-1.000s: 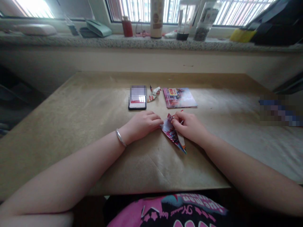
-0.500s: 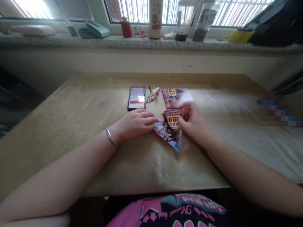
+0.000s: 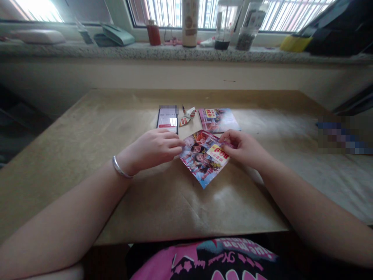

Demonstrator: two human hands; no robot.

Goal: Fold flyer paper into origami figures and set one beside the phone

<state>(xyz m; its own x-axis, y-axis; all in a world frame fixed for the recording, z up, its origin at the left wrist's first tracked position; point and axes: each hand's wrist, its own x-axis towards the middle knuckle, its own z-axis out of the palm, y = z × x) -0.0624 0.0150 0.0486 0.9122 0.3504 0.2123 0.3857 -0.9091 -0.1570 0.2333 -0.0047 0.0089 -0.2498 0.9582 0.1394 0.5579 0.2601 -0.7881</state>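
Printed sheet [image 3: 201, 159] — left hand [image 3: 155, 149] at one corner, right hand [image 3: 243, 149] pinching another

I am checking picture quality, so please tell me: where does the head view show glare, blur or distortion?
Head view: daylight whitens the window and glints on the smartphone; head view: the table has a pale sheen at right; head view: the pale case at far left looks blurred and perhaps stretched; head view: small print on the nearer flyer is unreadable.

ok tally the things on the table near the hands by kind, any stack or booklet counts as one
Phone: 1
Folded paper figure: 1
Printed stack or booklet: 1
Loose printed paper: 1
Total: 4
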